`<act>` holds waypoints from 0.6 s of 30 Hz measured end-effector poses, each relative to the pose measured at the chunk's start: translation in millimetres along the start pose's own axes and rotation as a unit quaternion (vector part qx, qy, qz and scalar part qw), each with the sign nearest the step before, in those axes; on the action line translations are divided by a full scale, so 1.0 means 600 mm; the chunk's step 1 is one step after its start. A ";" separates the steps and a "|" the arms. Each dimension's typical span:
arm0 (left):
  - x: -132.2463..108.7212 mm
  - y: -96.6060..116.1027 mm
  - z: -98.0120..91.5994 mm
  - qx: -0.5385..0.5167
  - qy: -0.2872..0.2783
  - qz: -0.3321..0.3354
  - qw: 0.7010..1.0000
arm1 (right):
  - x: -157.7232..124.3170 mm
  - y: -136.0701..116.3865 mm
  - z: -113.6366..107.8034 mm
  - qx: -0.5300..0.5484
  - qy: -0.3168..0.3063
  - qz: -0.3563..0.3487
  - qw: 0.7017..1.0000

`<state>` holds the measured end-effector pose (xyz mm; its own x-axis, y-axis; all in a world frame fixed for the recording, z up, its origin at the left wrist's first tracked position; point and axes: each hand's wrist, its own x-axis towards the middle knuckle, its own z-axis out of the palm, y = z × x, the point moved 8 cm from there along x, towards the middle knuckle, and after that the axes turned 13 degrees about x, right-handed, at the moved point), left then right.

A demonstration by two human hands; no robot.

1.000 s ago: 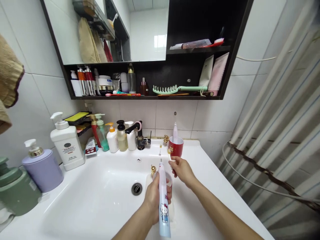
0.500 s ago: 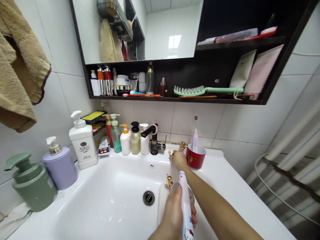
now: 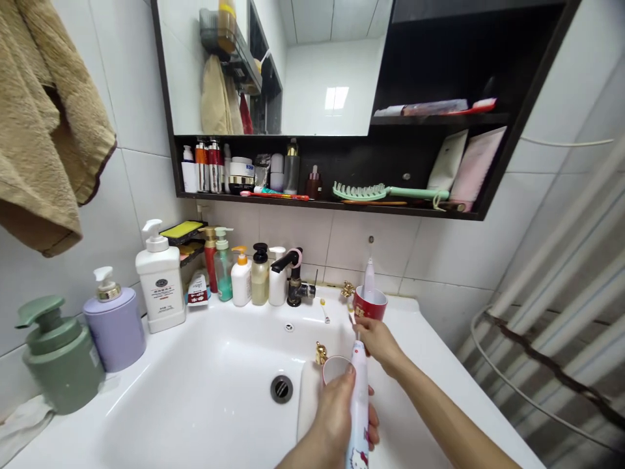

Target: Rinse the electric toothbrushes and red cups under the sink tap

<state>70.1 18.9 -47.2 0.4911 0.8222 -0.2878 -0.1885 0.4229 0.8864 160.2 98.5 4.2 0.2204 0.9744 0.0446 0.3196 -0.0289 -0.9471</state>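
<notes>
My left hand [image 3: 336, 410] is wrapped round an electric toothbrush handle [image 3: 360, 397], white and pale blue with a cartoon cat near its base. The handle stands nearly upright, its thin metal shaft pointing up. My right hand [image 3: 378, 340] is closed in a pinch just above that shaft, on a small toothbrush head [image 3: 351, 318] partly hidden by the fingers. Whether head and shaft touch, I cannot tell. Another brush head [image 3: 325, 311] with a yellow end lies on the sink ledge. Behind my right hand is a red cup [image 3: 371, 305] holding a pale electric toothbrush [image 3: 369, 277].
A second cup [image 3: 336, 370] with a gold handle stands behind my left hand, beside the basin [image 3: 219, 384]. The black faucet [image 3: 294, 277] is at the back, with several pump bottles [image 3: 241, 280] to its left. A mirrored cabinet [image 3: 336, 207] overhangs the ledge.
My right hand has come back from the ledge to the top of the handle, now with a brush head in its fingers. The view has shifted slightly.
</notes>
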 end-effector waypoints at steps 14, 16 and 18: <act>-0.029 -0.038 0.065 0.106 -0.120 0.013 0.987 | -0.132 0.016 -0.054 0.499 -0.037 0.077 0.862; -0.029 -0.039 0.066 0.105 -0.123 0.007 0.987 | -0.132 0.016 -0.056 0.494 -0.032 0.073 0.866; -0.030 -0.039 0.065 0.101 -0.122 0.005 0.987 | -0.131 0.017 -0.059 0.486 -0.022 0.063 0.871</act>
<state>99.1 -20.6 -48.8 0.6855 0.6986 -0.2049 -0.0323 0.3103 0.9501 178.9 13.7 2.4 0.1550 0.9853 -0.0721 -0.6413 0.0448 -0.7659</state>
